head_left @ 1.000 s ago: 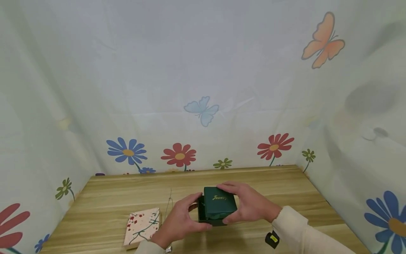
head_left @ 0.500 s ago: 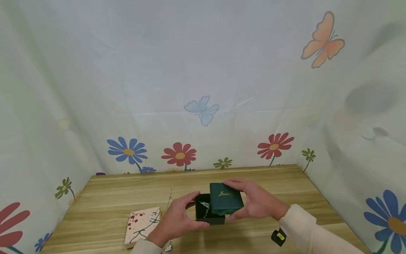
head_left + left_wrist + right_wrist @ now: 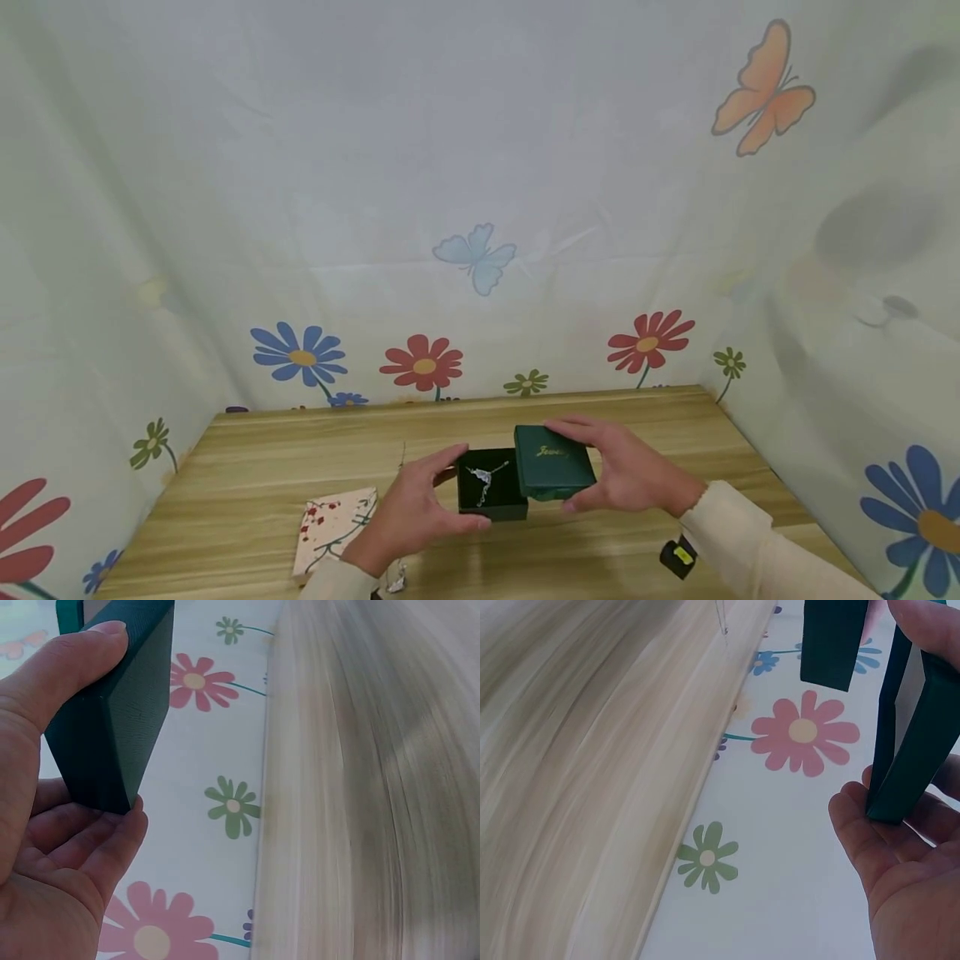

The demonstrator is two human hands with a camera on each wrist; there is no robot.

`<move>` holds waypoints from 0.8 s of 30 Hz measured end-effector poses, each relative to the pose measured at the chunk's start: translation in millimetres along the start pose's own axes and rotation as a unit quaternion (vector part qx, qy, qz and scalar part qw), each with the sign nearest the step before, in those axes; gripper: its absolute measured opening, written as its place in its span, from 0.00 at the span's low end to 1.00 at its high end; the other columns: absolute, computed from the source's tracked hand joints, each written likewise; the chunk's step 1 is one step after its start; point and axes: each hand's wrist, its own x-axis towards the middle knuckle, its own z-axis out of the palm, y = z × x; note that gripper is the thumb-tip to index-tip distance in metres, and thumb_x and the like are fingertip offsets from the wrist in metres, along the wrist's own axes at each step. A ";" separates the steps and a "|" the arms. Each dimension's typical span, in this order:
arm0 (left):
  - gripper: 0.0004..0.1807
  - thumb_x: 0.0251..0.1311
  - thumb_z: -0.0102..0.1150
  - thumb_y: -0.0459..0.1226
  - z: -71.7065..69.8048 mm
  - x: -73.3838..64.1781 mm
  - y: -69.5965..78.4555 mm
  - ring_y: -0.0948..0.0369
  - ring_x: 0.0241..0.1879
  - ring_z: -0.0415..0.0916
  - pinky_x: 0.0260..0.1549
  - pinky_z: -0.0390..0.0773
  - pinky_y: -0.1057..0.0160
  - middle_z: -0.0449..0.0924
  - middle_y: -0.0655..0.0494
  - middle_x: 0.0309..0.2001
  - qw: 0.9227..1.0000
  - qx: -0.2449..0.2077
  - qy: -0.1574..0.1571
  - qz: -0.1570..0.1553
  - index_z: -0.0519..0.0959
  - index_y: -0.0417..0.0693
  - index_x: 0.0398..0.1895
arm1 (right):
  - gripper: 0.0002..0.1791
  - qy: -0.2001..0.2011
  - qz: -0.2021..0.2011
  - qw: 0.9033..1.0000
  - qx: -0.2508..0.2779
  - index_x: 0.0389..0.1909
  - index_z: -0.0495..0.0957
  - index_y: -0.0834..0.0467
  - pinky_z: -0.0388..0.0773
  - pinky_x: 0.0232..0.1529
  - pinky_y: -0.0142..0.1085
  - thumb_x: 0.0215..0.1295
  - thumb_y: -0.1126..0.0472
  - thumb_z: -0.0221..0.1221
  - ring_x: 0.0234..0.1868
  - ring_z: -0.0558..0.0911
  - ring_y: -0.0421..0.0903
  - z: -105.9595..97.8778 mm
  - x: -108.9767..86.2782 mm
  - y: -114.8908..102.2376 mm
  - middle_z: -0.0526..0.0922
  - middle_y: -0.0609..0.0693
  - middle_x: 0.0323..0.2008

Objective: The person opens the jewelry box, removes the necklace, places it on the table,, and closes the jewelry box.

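My left hand [image 3: 420, 506] grips the base of a dark green jewelry box [image 3: 504, 510] between thumb and fingers. Inside it, on a black lining, lies a silver necklace [image 3: 483, 478] with a small pendant. The matching lid [image 3: 555, 468], with gold lettering on top, is pinched by my right hand [image 3: 630, 471] just to the right of the base, overlapping its right edge in the head view. The left wrist view has the box base [image 3: 127, 712] held over the table's level, thumb on one side and fingers under the other. In the right wrist view the lid [image 3: 922, 727] shows its pale inside.
A cream flower-patterned box [image 3: 330, 529] lies on the wooden table [image 3: 255, 467] at left. Beside it, partly behind my left hand, is another silver chain piece [image 3: 397, 577]. A small black item with a yellow label [image 3: 678, 556] sits near my right sleeve. A printed curtain [image 3: 480, 150] surrounds the table.
My right hand has lifted the lid off the base and moved it right, revealing the necklace. My left hand and the base have shifted slightly left.
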 end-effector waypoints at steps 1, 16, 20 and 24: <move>0.54 0.45 0.83 0.56 -0.4 -0.1 0.3 0.44 0.65 0.80 0.61 0.82 0.46 0.73 0.45 0.73 1.000 -0.002 0.000 0.001 0.70 0.49 0.75 | 0.55 0.000 0.000 1.000 0.000 0.77 0.68 0.47 0.80 0.57 0.37 0.47 0.43 0.81 0.64 0.76 0.48 -0.6 -0.7 0.6 0.74 0.47 0.72; 0.53 0.43 0.84 0.55 -7.0 -2.0 2.3 0.43 0.65 0.80 0.59 0.84 0.48 0.72 0.45 0.74 1.000 0.007 0.011 0.002 0.71 0.50 0.75 | 0.55 0.006 0.008 1.000 -0.029 0.77 0.67 0.47 0.80 0.56 0.39 0.47 0.41 0.80 0.64 0.75 0.49 -8.3 -8.7 8.8 0.74 0.48 0.72; 0.54 0.43 0.85 0.55 -8.3 -3.2 3.3 0.43 0.65 0.80 0.59 0.84 0.49 0.72 0.46 0.74 1.000 0.006 0.013 -0.002 0.71 0.50 0.75 | 0.55 0.007 0.013 0.999 -0.034 0.77 0.67 0.48 0.80 0.55 0.39 0.47 0.42 0.80 0.64 0.76 0.50 -10.1 -10.6 9.2 0.74 0.49 0.72; 0.54 0.42 0.85 0.54 -10.0 -4.1 3.8 0.44 0.65 0.80 0.59 0.84 0.50 0.72 0.46 0.74 1.000 0.008 0.016 -0.002 0.71 0.50 0.75 | 0.55 0.008 0.011 0.999 -0.040 0.77 0.67 0.49 0.81 0.56 0.41 0.47 0.43 0.80 0.64 0.76 0.52 -11.7 -11.2 8.6 0.74 0.51 0.72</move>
